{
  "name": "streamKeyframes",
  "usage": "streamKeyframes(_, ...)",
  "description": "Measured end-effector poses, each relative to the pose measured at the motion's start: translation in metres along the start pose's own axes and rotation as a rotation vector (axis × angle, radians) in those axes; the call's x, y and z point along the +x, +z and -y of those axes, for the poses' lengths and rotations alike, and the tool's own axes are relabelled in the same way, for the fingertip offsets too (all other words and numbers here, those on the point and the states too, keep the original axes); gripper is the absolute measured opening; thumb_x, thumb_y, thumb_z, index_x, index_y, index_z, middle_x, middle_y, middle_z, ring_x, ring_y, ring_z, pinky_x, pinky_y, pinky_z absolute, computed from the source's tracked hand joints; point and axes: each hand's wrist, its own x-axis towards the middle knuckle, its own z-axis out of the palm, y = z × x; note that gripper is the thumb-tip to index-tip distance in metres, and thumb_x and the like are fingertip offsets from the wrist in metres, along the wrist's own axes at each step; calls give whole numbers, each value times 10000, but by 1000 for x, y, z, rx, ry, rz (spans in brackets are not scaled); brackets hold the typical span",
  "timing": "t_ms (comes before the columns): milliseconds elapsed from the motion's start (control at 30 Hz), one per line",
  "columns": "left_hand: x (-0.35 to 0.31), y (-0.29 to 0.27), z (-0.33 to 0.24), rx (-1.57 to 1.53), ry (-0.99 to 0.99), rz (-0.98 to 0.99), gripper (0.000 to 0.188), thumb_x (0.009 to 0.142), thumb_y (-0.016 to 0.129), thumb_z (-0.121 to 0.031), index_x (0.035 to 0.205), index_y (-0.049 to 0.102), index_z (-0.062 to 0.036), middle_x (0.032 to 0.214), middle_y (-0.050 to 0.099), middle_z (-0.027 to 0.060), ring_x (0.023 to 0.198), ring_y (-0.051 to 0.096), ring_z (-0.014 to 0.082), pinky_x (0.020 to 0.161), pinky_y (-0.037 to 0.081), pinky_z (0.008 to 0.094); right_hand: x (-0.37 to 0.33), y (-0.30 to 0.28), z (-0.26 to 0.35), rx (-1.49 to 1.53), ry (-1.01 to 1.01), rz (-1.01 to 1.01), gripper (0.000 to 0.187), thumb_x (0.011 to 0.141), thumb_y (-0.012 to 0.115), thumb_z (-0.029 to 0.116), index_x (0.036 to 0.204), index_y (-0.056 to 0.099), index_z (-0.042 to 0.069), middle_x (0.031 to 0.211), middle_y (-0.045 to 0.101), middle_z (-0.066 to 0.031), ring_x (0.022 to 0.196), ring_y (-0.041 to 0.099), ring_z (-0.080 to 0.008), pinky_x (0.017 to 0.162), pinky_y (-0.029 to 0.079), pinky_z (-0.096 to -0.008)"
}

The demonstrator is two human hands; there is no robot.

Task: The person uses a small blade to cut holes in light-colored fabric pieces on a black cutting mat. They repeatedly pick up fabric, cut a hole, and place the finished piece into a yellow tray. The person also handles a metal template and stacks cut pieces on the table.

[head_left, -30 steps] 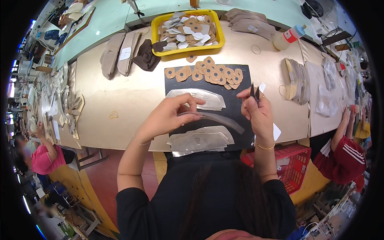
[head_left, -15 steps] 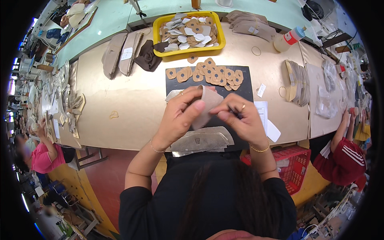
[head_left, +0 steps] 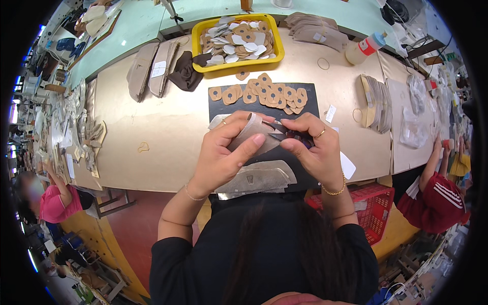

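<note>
Over the black mat point(head_left: 302, 119), my left hand point(head_left: 221, 152) grips a curved beige shoe-upper piece point(head_left: 249, 130) between thumb and fingers. My right hand point(head_left: 323, 152) is closed around small dark-handled scissors point(head_left: 299, 136). Their blades lie at the right edge of the beige piece, parted around it or just beside it; I cannot tell which. Below my hands, a stack of similar beige pieces point(head_left: 259, 179) rests at the table's near edge. Tan rounded patches point(head_left: 273, 94) with dark centres lie overlapping along the mat's far side.
A yellow tray point(head_left: 239, 68) full of tan and white pieces stands at the back. Bundled pieces point(head_left: 145, 71) and a dark cloth point(head_left: 186, 75) are left of it. A glue bottle point(head_left: 362, 50) and another bundle point(head_left: 376, 104) stand right. A red crate point(head_left: 373, 213) is below the table; co-workers sit either side.
My right hand has turned and the scissors now show, with their blades brought to the beige piece. My left hand has tilted the piece sideways.
</note>
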Motion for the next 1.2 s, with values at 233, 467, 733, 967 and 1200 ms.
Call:
streamKeyframes(233, 0, 1, 0, 69, 44, -24, 197, 934, 632, -103, 1075, 690, 22, 1153, 656, 93, 1079, 603, 174, 934, 474, 293, 1, 5, 0, -24, -91, -42, 293, 798, 806, 151, 1004, 692, -24, 821, 663, -76, 710, 606, -134, 621, 460, -240)
streamKeyframes(467, 0, 1, 0, 71, 36, -14, 180, 932, 635, -102, 1043, 698, 25, 1153, 657, 85, 1065, 606, 171, 919, 484, 295, 1, 6, -1, -31, -137, -73, 240, 788, 799, 74, 981, 697, -26, 792, 661, -78, 694, 607, -137, 605, 458, -246)
streamKeyframes(733, -1, 3, 3, 135, 95, -28, 164, 923, 647, -94, 1037, 709, 6, 1155, 658, 85, 1057, 616, 168, 904, 493, 290, 3, 4, 2, -13, -125, -66, 234, 784, 800, 71, 970, 698, -27, 807, 677, -93, 688, 623, -158, 605, 473, -256)
streamKeyframes(967, -3, 5, 1, 90, 57, -25, 166, 923, 653, -100, 1030, 711, 12, 1171, 650, 86, 1060, 620, 170, 901, 498, 292, 2, 7, 0, -1, -116, -113, 233, 770, 813, 108, 934, 701, -14, 803, 693, -123, 662, 653, -202, 590, 496, -279)
streamKeyframes(1200, -3, 6, 1, 136, 80, -30, 174, 920, 651, -100, 1022, 706, 30, 1179, 637, 99, 1066, 615, 174, 900, 499, 292, 1, 5, 0, -26, -131, -100, 221, 772, 813, 95, 927, 703, -17, 816, 698, -123, 671, 647, -191, 590, 488, -270)
